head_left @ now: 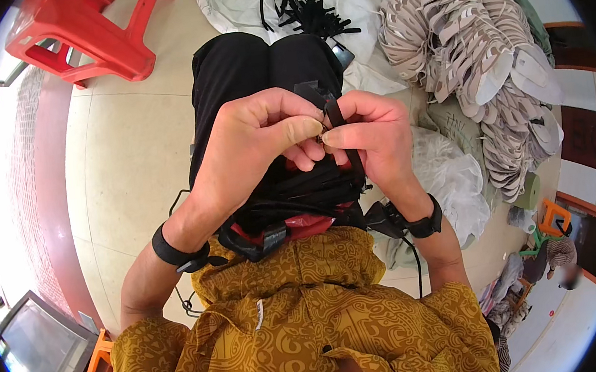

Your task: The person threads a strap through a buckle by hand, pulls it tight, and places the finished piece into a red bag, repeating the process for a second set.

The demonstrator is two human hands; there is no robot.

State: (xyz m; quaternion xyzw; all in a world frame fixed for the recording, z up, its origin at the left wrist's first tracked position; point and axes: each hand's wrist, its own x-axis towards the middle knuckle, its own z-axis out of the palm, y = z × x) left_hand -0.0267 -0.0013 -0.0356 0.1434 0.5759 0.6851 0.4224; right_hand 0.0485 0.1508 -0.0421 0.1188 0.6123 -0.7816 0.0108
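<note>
Above my lap, my left hand (257,136) and my right hand (373,134) meet with their fingertips almost touching. A black strap (335,113) runs through my right hand, pinched between thumb and fingers. My left thumb and forefinger are closed on a small dark piece at the strap, perhaps metal; too little of it shows to name. More black strips (288,200) lie heaped across my lap below the hands, with some red material (309,224) under them.
Ahead, a pile of short black strips (318,18) lies on a white sack (230,2). Bundles of grey-beige shoe pieces (474,40) are heaped at the right, beside clear plastic bags (448,179). A red stool (93,33) stands far left. Another person (561,254) is at the far right.
</note>
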